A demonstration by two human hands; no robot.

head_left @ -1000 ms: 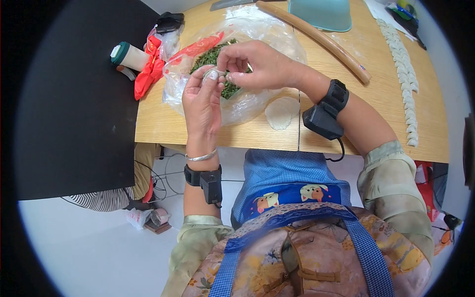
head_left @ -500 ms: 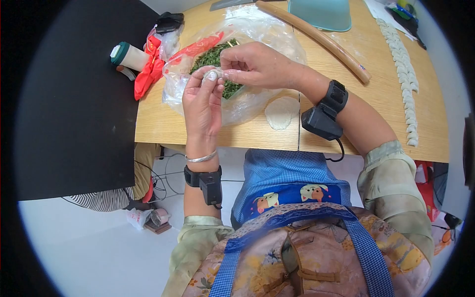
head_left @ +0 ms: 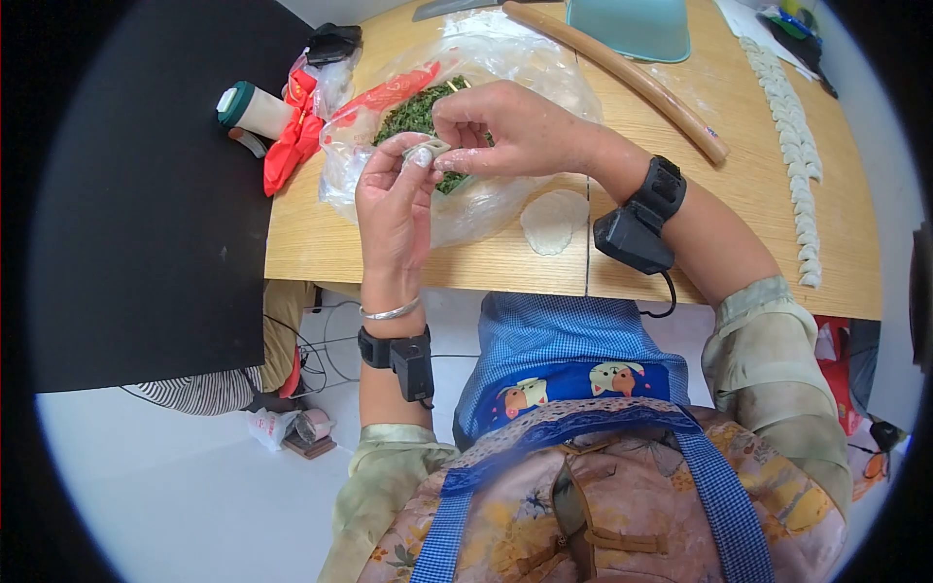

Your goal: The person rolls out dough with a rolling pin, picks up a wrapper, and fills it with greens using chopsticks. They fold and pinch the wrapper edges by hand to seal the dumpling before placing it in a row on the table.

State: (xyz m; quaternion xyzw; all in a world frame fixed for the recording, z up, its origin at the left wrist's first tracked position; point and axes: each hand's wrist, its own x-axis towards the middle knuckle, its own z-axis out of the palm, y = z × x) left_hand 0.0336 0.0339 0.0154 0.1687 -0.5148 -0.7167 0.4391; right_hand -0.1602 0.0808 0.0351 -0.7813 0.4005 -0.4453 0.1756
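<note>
Floury dough – a half-folded dumpling (head_left: 425,151) – is pinched between left hand (head_left: 394,209) and right hand (head_left: 510,126), held above the bagged green filling (head_left: 423,112), probably so crumbs drop back; a spare wrapper (head_left: 554,222) lies nearby.

Small pale dumpling (head_left: 426,151) — folded, pinched between fingertips

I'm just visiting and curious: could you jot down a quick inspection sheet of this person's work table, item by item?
Surface: wooden table, floury in places.
Job's things: small dumpling pinched between left hand and right hand; green filling in a plastic bag; flat wrapper; row of dumplings.
Clutter: rolling pin, red bag, capped bottle, teal bowl.
Fingers: both hands closed on the dumpling.
Cables: wire from right wrist device; cords on floor.
Surroundings: black panel, pale floor.
</note>
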